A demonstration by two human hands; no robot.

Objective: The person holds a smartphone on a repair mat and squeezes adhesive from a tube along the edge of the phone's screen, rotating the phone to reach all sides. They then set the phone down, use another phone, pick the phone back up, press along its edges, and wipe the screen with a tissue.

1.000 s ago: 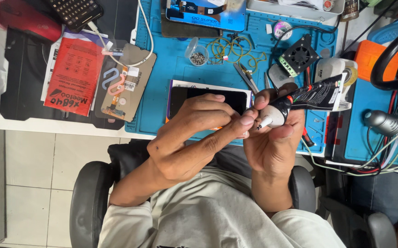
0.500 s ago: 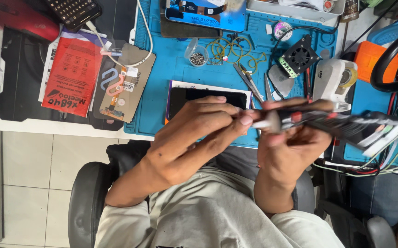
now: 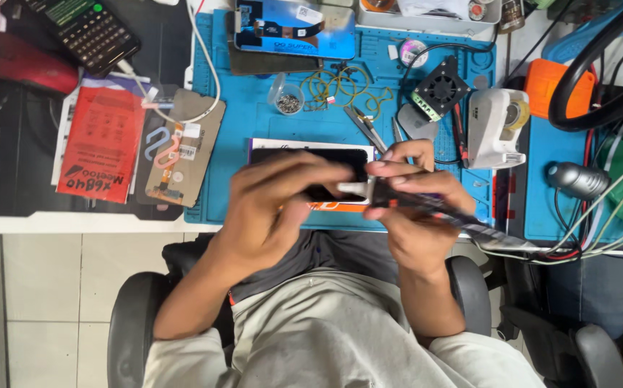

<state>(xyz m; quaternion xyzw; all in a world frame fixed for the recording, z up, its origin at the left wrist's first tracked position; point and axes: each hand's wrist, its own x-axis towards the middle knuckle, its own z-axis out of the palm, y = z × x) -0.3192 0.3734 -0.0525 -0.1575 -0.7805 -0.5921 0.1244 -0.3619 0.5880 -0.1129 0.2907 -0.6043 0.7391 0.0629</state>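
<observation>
Left of the blue work mat (image 3: 254,122), a red flat packet (image 3: 101,154) lies near the table edge. Over the mat's front edge, the left hand (image 3: 275,208) pinches a small white part (image 3: 354,190); the right hand (image 3: 415,215) grips a dark flat strip (image 3: 462,219).

You sit in a black office chair (image 3: 128,316) with padded armrests, pulled up to a white workbench (image 3: 74,224). Far across the bench lies a blue work mat (image 3: 254,122), and to its left a black mat (image 3: 16,165). Under the bench's near edge on the left you see a floor of pale square tiles (image 3: 45,302) with thin grout lines. The light is even and bright, probably from overhead.
</observation>
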